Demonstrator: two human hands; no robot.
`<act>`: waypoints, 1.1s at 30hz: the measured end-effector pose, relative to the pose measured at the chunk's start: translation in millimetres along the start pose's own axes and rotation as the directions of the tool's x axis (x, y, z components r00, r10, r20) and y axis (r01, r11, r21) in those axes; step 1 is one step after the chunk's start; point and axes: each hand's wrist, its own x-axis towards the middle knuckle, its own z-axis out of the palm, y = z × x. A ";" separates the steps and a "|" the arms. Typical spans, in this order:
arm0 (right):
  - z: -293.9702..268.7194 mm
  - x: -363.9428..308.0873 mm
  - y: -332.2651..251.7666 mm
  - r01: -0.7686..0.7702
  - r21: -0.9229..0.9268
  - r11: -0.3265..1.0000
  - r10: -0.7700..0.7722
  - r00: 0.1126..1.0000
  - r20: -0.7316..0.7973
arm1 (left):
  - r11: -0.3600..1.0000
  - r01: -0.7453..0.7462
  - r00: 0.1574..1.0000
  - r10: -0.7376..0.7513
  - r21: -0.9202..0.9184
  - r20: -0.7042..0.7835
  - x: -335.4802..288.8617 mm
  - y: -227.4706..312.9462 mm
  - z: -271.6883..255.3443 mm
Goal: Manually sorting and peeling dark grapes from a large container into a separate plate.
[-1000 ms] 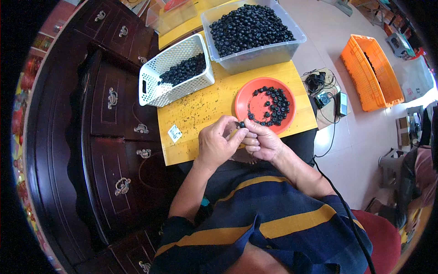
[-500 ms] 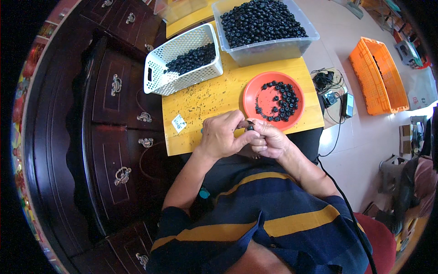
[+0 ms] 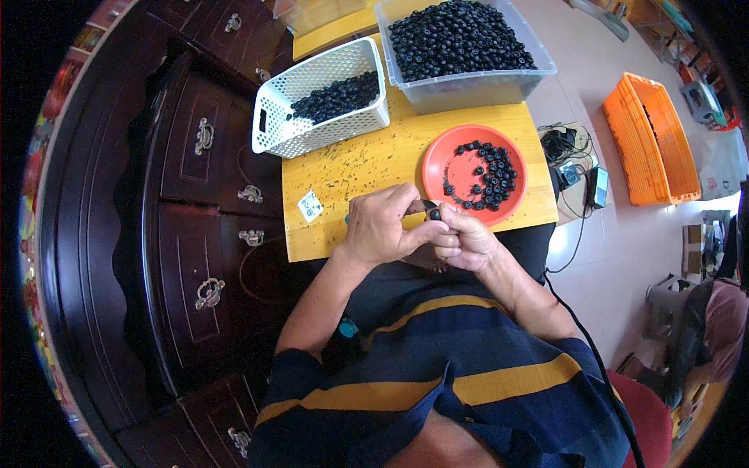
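My left hand (image 3: 380, 226) is closed around a small, dark blade-like tool (image 3: 421, 206), its handle mostly hidden by the fingers. Pinched between thumb and fingers of my right hand (image 3: 470, 240) is a small round black part (image 3: 434, 214), touching or nearly touching the tool's tip. Both hands meet just beyond the near edge of the yellow table. Right behind them sits a red round dish (image 3: 456, 178) with many similar black ring-like parts (image 3: 499, 178) gathered along its right side.
A white perforated basket (image 3: 273, 127) and a clear plastic bin (image 3: 468, 92), both holding black parts, stand farther back on the yellow table (image 3: 343, 168). Black scraps and a white label (image 3: 310, 207) lie there. Dark drawers (image 3: 199, 265) flank the left; an orange crate (image 3: 663, 168) and cables (image 3: 566, 144) are right.
The whole view has shifted slightly. Both hands keep their hold close together; the tool and the black part show a little more clearly between the fingers.
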 end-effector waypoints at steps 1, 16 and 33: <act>-1.5 0.0 0.2 -0.003 0.001 1.000 0.003 1.000 -0.001 | 1.000 -0.012 0.999 0.011 0.019 0.042 0.5 1.5 -2.4; -10.3 3.5 3.1 -0.068 -0.040 0.997 0.072 0.991 0.109 | 0.998 -0.063 0.991 0.062 0.011 0.119 -3.6 0.0 -1.9; -1.8 11.1 -0.3 -0.094 -0.024 0.995 0.094 0.996 -0.004 | 0.982 0.082 0.996 -0.076 -0.167 0.043 -10.1 -3.0 1.6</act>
